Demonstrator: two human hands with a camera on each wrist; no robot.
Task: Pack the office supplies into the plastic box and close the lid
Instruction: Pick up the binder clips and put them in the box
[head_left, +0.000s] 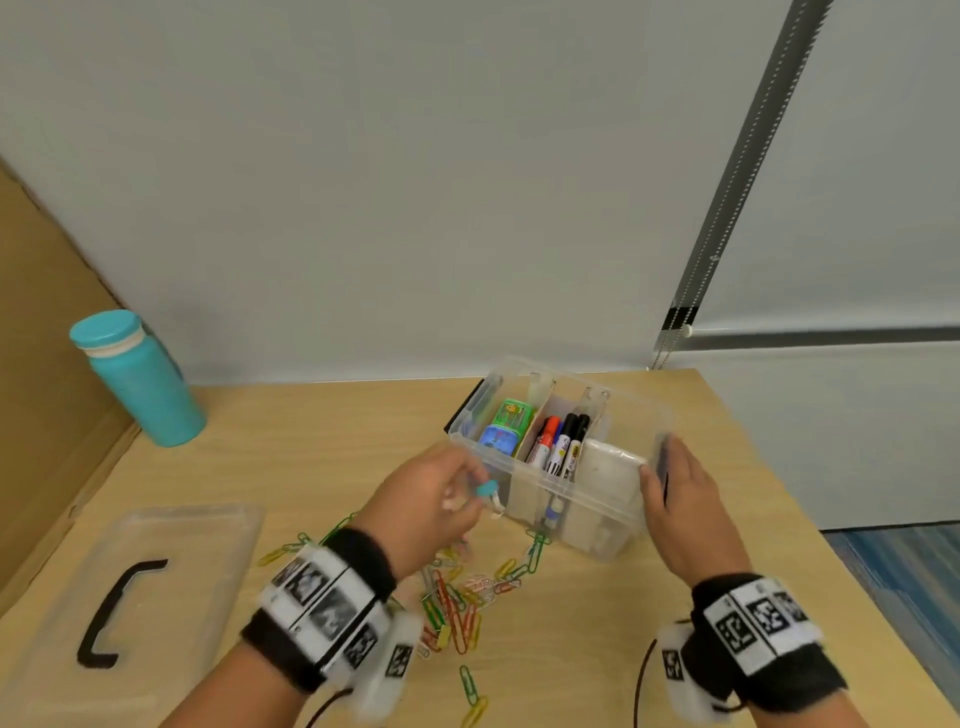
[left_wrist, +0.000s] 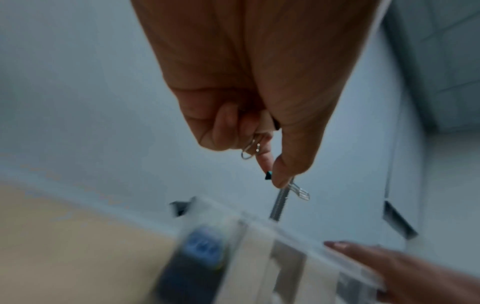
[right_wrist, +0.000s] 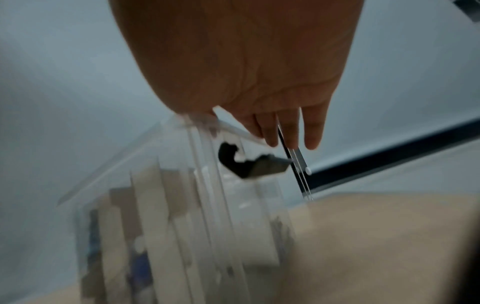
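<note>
A clear plastic box (head_left: 545, 475) stands open on the wooden table; markers (head_left: 561, 441), a green and a blue small box (head_left: 498, 439) and a white pad (head_left: 608, 467) lie in it. My left hand (head_left: 467, 488) pinches a teal binder clip (head_left: 487, 488) just off the box's front left corner; the left wrist view shows the clip (left_wrist: 269, 175) between thumb and fingers of that hand (left_wrist: 270, 174). With straight fingers, my right hand (head_left: 670, 467) rests against the box's right end, beside its black latch (right_wrist: 246, 164). The lid (head_left: 197, 530) lies flat at the lower left.
A heap of coloured paper clips (head_left: 457, 603) lies on the table between my wrists, in front of the box. A teal bottle (head_left: 140, 379) stands at the back left beside a cardboard sheet. The table's right edge runs close behind the box.
</note>
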